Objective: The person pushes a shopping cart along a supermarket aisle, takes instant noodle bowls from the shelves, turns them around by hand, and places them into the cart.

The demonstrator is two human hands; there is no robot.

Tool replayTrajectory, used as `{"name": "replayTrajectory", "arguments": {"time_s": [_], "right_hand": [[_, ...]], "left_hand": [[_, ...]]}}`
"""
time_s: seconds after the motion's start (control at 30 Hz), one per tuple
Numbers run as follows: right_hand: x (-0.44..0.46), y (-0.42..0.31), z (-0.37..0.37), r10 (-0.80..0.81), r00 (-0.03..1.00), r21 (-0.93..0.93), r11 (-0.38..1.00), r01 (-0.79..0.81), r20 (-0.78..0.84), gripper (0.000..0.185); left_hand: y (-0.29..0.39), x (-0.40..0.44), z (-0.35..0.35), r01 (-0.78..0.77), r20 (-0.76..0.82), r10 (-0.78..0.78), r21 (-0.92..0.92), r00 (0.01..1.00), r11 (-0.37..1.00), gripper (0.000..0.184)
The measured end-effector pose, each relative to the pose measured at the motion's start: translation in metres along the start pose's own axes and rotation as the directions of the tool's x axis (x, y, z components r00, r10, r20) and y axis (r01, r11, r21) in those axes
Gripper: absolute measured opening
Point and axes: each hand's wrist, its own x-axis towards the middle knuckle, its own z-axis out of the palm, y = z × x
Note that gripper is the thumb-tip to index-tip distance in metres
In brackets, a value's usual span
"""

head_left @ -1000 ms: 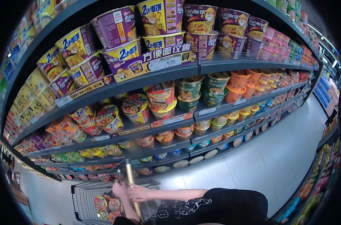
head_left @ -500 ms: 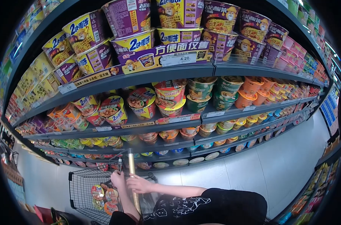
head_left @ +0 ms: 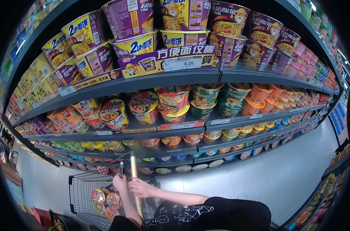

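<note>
A wire shopping cart (head_left: 77, 192) stands at the lower left, with several round instant noodle cups (head_left: 112, 200) inside. My right hand (head_left: 141, 188) lies with its fingers wrapped over the cart's gold-coloured handle bar (head_left: 134, 165). Just left of it, my left hand (head_left: 119, 182) is closed beside the cart's upper edge. A narrow dark piece with a pale tip (head_left: 121, 168) sticks up from my left fingers. What it is, I cannot make out.
Ahead, a curved-looking shelf rack (head_left: 167, 79) carries stacked noodle buckets, with purple ones (head_left: 227, 21) on top and green ones (head_left: 204, 96) below. A price tag (head_left: 182, 63) hangs on the upper edge. Pale floor (head_left: 259, 169) runs to the right, towards another shelf with packets (head_left: 321, 196).
The view has shifted slightly, so the middle shelf sits a little lower and the cart and hands slightly further left. Both hands keep the same hold.
</note>
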Motion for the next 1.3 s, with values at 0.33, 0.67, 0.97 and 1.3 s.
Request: {"name": "replayTrajectory", "arguments": {"time_s": [0.33, 0.67, 0.97, 1.3], "right_hand": [[-0.002, 0.001, 0.004, 0.031, 0.998, 0.013, 0.999, -0.031, -0.057, 0.022], [-0.002, 0.003, 0.006, 0.021, 0.997, 0.013, 1.0, -0.02, -0.075, 0.022], [0.0, 0.001, 0.001, 0.005, 0.995, 0.001, 1.0, -0.005, -0.1, 0.022], [0.0, 0.001, 0.003, 0.014, 0.995, -0.03, 0.999, -0.017, -0.1, 0.023]], "left_hand": [[-0.005, 0.001, 0.003, -0.005, 0.011, 0.006, -0.023, 1.0, 1.0, 0.023], [-0.005, 0.002, 0.003, 0.001, 0.016, -0.001, -0.045, 1.0, 0.999, 0.021], [0.002, 0.001, -0.001, 0.012, 0.022, -0.012, -0.01, 1.0, 1.0, 0.021], [-0.005, 0.003, 0.008, 0.008, 0.04, -0.008, -0.002, 0.999, 1.0, 0.023]]}}
